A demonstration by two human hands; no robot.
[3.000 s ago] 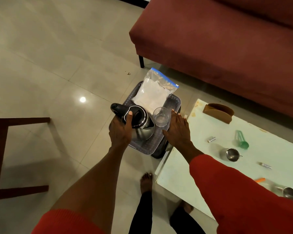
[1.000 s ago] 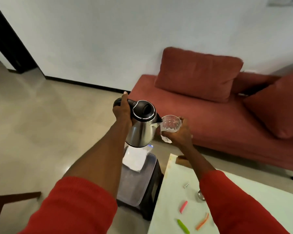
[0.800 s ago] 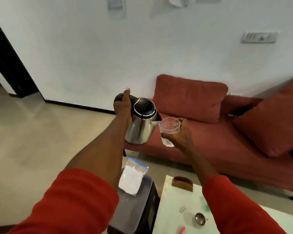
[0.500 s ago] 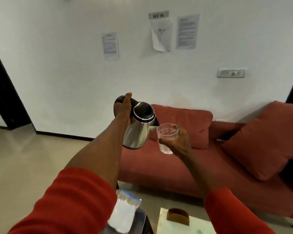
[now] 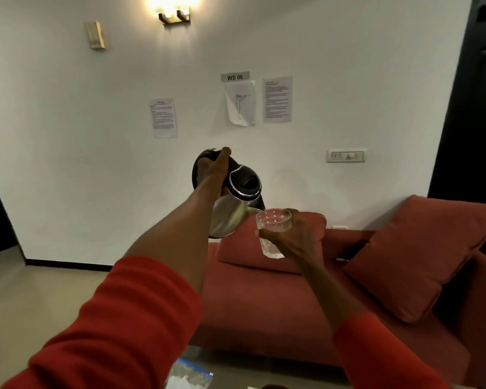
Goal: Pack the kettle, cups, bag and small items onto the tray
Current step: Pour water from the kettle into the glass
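- Head view: left hand (image 5: 212,175) wrapped round black handle of steel kettle (image 5: 233,203); right hand (image 5: 291,237) wrapped round clear glass cup (image 5: 272,233).
- Kettle tilted, spout just over cup rim; both raised at chest height, hands near together.
- Zip bag (image 5: 190,376) far below at frame bottom; tray not visible.
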